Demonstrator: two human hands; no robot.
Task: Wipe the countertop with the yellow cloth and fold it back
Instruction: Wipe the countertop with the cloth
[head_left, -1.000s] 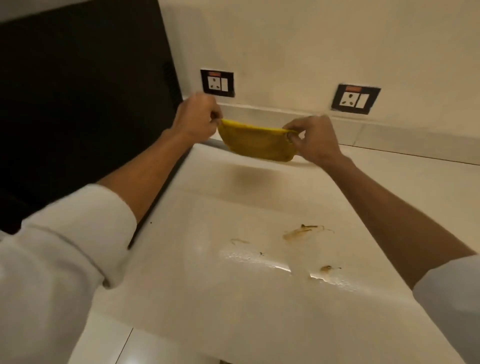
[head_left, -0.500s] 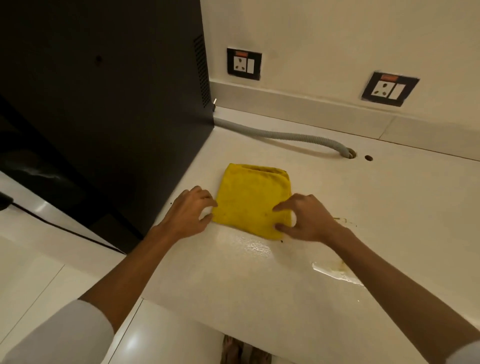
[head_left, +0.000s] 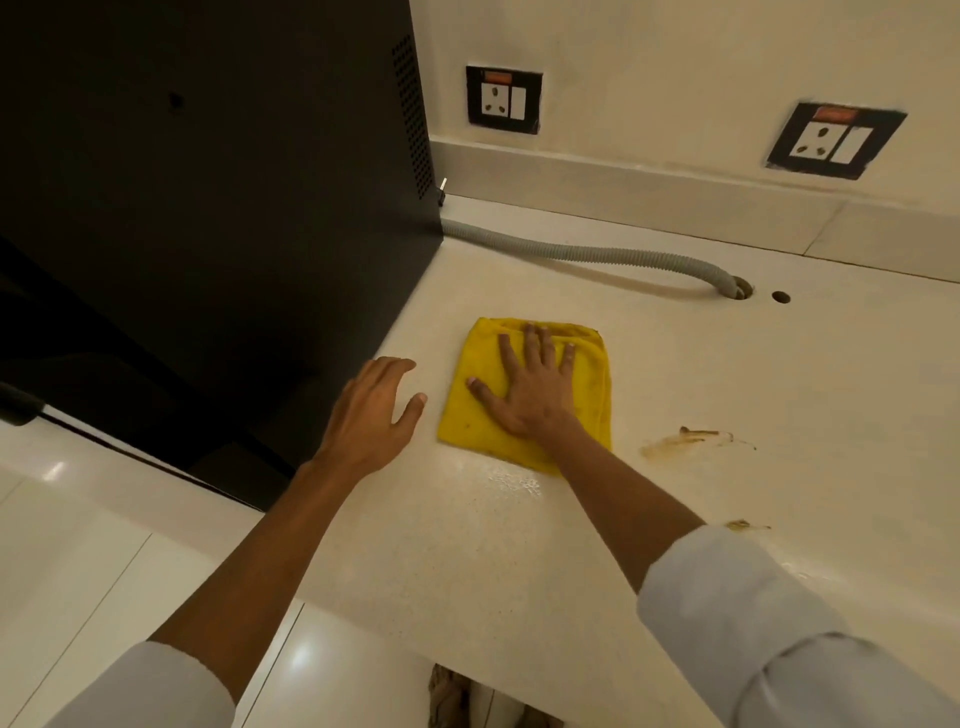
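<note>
The yellow cloth (head_left: 587, 395) lies folded into a rough square on the cream countertop (head_left: 675, 374). My right hand (head_left: 530, 384) rests flat on top of it, fingers spread and pressing down. To the left of the cloth, my left hand (head_left: 374, 410) hovers just above the counter with fingers apart, not touching the cloth and holding nothing. Brown smears (head_left: 685, 439) mark the counter to the right of the cloth. A smaller brown spot (head_left: 745, 526) sits near my right sleeve, and a wet patch (head_left: 511, 480) shines just in front of the cloth.
A tall black appliance (head_left: 218, 197) stands against the counter's left side. A grey corrugated hose (head_left: 587, 253) runs from it along the back into a hole (head_left: 740, 288), with a smaller hole (head_left: 781, 296) beside it. Two wall sockets (head_left: 503, 100) (head_left: 835, 140) sit above.
A second ago both hands held the cloth up by its corners. It then lay on the counter. Now my right hand has moved on top of it and my left has drawn away.
</note>
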